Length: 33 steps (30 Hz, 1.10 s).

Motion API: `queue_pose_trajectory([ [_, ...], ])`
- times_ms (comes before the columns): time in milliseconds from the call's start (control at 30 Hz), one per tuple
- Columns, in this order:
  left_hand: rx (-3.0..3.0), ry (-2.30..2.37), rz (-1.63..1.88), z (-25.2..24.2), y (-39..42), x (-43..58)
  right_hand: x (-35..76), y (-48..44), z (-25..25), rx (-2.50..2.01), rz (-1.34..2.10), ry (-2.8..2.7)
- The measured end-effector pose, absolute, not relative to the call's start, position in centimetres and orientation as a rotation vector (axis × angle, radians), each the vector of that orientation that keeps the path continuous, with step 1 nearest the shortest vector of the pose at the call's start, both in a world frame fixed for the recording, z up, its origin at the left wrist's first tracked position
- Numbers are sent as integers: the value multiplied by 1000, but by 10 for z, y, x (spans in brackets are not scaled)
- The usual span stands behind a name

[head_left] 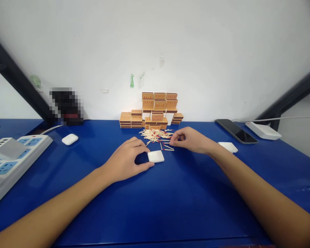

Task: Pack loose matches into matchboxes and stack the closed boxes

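Note:
My left hand point(130, 156) curls its thumb and fingers around the left end of a small white matchbox tray point(156, 156) on the blue table. At the right edge of a heap of matches point(155, 134), my right hand point(187, 138) has its fingertips pinched together on a match lying at the tabletop; the fingers partly hide it. A few loose matches point(168, 147) with red heads lie between the heap and the tray. Behind the heap, matchboxes point(159, 104) are stacked in tiers against the wall.
A power strip point(38, 143) with a plug-in adapter and a white earbud case point(70, 139) are on the left. To the right lie a white object point(227, 147) partly behind my forearm, a dark phone point(236, 131) and a white box-shaped device point(263, 131) with a cable.

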<state>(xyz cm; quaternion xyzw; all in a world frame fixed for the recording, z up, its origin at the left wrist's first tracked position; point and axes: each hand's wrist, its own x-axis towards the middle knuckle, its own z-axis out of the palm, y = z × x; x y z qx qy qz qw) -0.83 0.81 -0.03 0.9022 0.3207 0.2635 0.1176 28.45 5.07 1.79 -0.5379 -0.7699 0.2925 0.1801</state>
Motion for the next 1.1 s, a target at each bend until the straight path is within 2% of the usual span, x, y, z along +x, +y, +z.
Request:
queue_pose_trajectory([
  [233, 2642, 943, 763, 1, 8, -7, 279, 47, 16, -1445, 673, -2294],
  [500, 2636, 951, 764, -2, 8, -9, 272, 40, 19, -1407, 746, -2357],
  [600, 2636, 951, 763, -1, 8, -8, 267, 39, 18, -1393, 638, -2349],
  [733, 2638, 938, 767, 0, 8, -7, 251, 41, 12, -1533, 487, -2229],
  [900, 2639, 947, 763, -1, 9, -7, 230, 44, 11, -1771, 566, -2104],
  [1100, 2652, 932, 767, -1, 9, -7, 224, 42, 18, -1790, 609, -2129],
])
